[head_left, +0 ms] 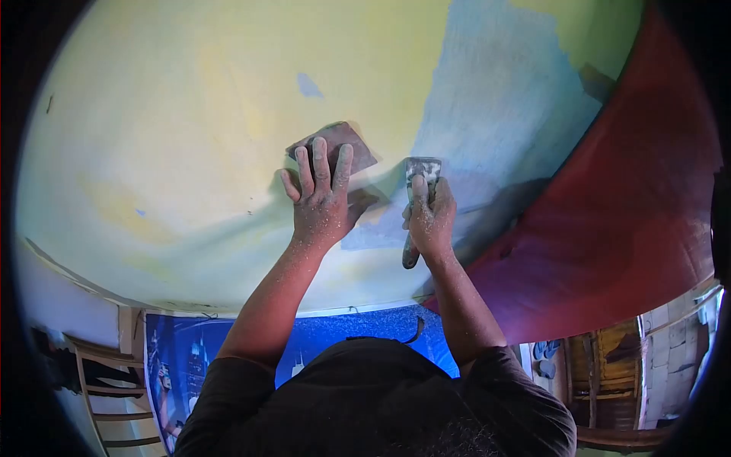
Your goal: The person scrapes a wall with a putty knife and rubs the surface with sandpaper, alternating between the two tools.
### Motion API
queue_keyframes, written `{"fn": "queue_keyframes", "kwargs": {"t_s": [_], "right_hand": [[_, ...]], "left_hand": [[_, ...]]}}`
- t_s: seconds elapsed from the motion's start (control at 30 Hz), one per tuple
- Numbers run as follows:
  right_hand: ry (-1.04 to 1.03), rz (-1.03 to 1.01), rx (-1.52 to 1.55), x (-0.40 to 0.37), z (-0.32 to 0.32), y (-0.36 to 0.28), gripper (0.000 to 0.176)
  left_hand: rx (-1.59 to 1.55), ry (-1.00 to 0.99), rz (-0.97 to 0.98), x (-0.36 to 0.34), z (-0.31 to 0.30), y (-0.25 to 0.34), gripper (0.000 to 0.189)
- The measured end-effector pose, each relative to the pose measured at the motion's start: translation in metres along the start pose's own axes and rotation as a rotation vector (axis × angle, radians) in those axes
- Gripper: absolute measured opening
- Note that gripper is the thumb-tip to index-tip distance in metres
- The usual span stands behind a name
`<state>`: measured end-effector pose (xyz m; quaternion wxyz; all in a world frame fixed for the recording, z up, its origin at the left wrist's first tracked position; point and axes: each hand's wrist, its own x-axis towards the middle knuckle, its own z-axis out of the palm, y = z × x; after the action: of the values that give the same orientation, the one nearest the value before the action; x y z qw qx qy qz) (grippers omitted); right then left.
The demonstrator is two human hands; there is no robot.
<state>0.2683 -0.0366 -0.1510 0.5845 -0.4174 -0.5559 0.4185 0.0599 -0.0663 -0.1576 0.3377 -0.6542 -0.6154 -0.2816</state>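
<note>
My left hand (324, 186) lies with its fingers spread over a dark brown sheet (354, 148), which it presses flat against the pale yellow-green surface (228, 114). To its right, my right hand (431, 217) is wrapped round a scraper (424, 166) with a worn, spotted blade and a dark handle that sticks out below the fist. The scraper's blade is at the lower part of a light blue patch (495, 84) on the surface. White dust covers both hands and forearms.
A dark red curved sheet (609, 206) borders the surface on the right. Below are a blue printed banner (327, 343), wooden shelves or rungs (122, 417) at the lower left, and brown wooden panels (615, 365) at the lower right.
</note>
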Motion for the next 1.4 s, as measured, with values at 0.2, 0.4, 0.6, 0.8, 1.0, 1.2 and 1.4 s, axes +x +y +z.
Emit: {"fn": "queue_keyframes", "kwargs": {"t_s": [0.2,0.4,0.6,0.8,1.0,1.2,1.4], "right_hand": [[-0.006,0.019,0.028,0.003,0.004,0.006,0.039],[-0.005,0.029,0.059,-0.001,0.005,0.003,0.038],[-0.027,0.038,0.055,-0.003,0.002,-0.008,0.038],[-0.022,0.054,0.093,0.001,0.008,0.003,0.039],[-0.018,0.026,0.111,-0.001,0.007,-0.002,0.036],[-0.041,0.025,0.104,0.000,0.003,0.000,0.037],[-0.037,0.040,0.089,0.000,0.007,-0.006,0.036]], "left_hand": [[0.024,0.027,0.000,0.008,0.003,-0.003,0.104],[0.083,0.021,0.064,0.000,0.003,-0.005,0.117],[0.055,0.017,0.065,-0.006,0.004,-0.005,0.114],[0.043,0.015,0.049,0.000,0.003,-0.007,0.115],[0.000,-0.003,0.044,-0.009,0.007,-0.007,0.116],[0.021,0.012,0.055,-0.012,0.011,-0.007,0.119],[0.039,0.018,0.052,-0.008,0.009,-0.009,0.117]]}}
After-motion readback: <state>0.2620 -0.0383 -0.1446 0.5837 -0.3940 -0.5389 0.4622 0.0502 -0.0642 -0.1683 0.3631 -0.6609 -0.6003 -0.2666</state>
